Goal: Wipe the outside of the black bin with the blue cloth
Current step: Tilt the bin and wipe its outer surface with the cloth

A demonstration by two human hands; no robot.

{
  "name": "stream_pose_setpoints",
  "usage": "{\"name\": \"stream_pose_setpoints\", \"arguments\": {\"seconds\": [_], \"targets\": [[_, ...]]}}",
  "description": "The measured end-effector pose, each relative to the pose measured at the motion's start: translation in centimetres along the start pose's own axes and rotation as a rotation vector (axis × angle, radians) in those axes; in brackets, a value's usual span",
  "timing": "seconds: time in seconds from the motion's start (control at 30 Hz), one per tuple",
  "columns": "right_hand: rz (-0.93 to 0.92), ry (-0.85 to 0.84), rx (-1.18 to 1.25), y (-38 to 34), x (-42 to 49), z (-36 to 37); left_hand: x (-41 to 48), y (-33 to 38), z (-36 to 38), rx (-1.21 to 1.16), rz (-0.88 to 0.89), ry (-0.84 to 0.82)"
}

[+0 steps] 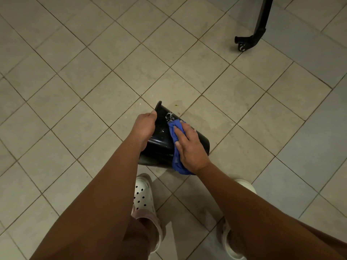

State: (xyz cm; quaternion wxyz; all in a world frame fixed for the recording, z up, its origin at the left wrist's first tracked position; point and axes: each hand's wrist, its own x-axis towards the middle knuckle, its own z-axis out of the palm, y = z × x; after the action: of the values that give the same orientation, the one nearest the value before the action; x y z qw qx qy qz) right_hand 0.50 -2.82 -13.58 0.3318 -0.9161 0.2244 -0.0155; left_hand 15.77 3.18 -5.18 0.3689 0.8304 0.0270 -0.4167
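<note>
We see the black bin (pixel 159 147) tilted over the tiled floor (pixel 93 91), just before our white clogs (pixel 143 194) – the left hand (pixel 144 126) grips its rim with curled fingers. The right hand (pixel 189 147) presses the blue cloth (pixel 175 132) against the outer wall, fingers nearly straight

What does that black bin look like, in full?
The black bin looks like glossy plastic, with white scuffs near its flanged rim. It is tipped on its side over the tiled floor. The left hand grips its rim; the right hand presses the blue cloth against its wall.
</note>
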Motion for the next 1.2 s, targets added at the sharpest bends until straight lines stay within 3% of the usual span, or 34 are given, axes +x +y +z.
{"name": "stream_pose_setpoints", "arguments": {"seconds": [0.13,0.3,0.4,0.67,0.77,0.87,0.97,1.2], "targets": [[0.055,0.016,-0.019,0.6,-1.1,0.5,0.1,0.1,-0.1,0.015,-0.011,0.004],[-0.171,0.076,-0.074,-0.1,-2.0,1.7,0.5,0.1,-0.1,0.011,-0.017,-0.002],[-0.199,0.044,-0.092,-0.6,-0.6,1.4,0.5,-0.1,-0.2,0.007,-0.017,-0.003],[0.139,0.072,0.182,-0.9,-0.2,0.9,0.3,-0.1,0.1,-0.078,-0.06,-0.038],[0.035,0.096,0.207,-0.7,-1.0,1.2,0.4,-0.3,0.0,-0.113,-0.087,-0.04],[-0.243,0.123,0.036,-1.4,-0.9,1.9,0.5,-0.4,-0.1,-0.153,-0.104,-0.051],[-0.317,0.151,0.017,-2.5,0.4,1.9,0.7,-0.5,-0.1,-0.128,-0.069,-0.05],[-0.116,0.154,0.052,-3.4,1.4,1.6,0.7,-0.5,-0.3,-0.181,-0.117,-0.047]]}}
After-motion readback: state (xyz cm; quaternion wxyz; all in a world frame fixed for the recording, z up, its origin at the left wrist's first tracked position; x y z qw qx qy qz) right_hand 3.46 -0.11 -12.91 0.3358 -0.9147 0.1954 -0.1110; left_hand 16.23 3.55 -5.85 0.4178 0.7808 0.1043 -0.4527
